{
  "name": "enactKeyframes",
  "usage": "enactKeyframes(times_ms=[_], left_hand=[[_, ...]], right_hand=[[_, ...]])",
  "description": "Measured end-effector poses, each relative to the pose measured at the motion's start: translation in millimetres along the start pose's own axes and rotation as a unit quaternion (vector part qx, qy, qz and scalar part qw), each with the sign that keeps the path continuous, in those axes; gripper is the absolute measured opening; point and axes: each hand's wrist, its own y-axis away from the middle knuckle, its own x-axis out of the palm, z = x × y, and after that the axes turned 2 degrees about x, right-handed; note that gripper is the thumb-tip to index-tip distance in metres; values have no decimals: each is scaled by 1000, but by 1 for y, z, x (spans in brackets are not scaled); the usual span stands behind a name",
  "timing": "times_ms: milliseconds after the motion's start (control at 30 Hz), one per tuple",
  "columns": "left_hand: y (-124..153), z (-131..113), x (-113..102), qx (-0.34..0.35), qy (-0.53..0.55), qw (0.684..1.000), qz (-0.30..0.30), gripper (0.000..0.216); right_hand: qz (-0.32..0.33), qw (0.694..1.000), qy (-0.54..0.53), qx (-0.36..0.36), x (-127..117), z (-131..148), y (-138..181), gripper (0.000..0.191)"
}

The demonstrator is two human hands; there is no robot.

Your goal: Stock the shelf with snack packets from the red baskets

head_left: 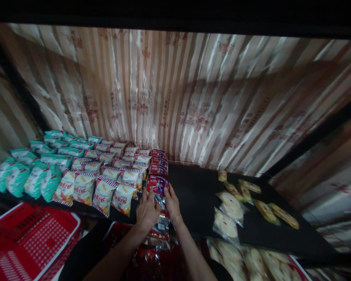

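A dark red and purple snack packet point(158, 184) stands at the front of a row of matching red packets point(158, 160) on the black shelf. My left hand point(148, 210) has its fingers closed on the packet's left edge, and my right hand point(172, 203) grips the right edge. Below and between my wrists, more dark red packets in clear wrapping point(159, 230) show partly over the shelf's front edge. White shrimp snack bags point(124, 198) with striped tops stand in rows just left of my left hand.
Teal bags point(51, 181) fill the shelf's left end. Right of my hands, the black shelf point(193, 195) holds round flat breads in clear wrap point(226, 223) and several long wrapped pastries point(266, 210). Red baskets point(43, 234) sit below. A patterned sheet point(169, 89) hangs behind.
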Motion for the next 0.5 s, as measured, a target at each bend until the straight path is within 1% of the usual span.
enactKeyframes(times_ms=[133, 267, 333, 500], left_hand=[[-3, 2, -3, 0, -4, 1000, 8, 59], [-5, 5, -7, -1, -9, 1000, 21, 59], [-5, 7, -7, 0, -6, 1000, 18, 59], [-3, 9, -7, 7, 1, 1000, 13, 61]], right_hand=[[-3, 1000, 20, -12, 5, -4, -1, 74], [-6, 999, 34, -22, 10, -4, 1, 70], [-10, 999, 34, -25, 11, -3, 2, 71], [-44, 998, 55, 0, 5, 0, 0, 77]])
